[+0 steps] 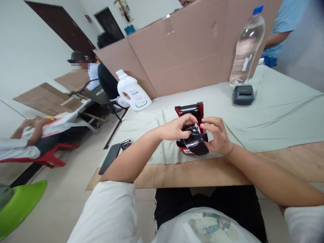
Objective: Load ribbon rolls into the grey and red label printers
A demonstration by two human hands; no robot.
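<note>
My left hand (182, 127) grips a roll of glossy black ribbon film (196, 142) around its upper left side. The pale end of the core shows at the roll's right, and a loose stretch of film hangs below it. Fingers apart, my right hand (218, 135) is at the right side of the roll; its thumb is close to the film's edge, and I cannot tell if it touches. Directly beneath both hands stands a red and black printer-like machine (186, 110) with its lid raised. The roll and hands hide much of its inside.
A white jug (134, 92) stands at the back left, before a cardboard partition (182, 57). A tall clear bottle (246, 50) and a small dark grey device (243, 95) are at the back right. A dark flat object (110, 158) and small roll (126, 144) lie left. Other people sit nearby.
</note>
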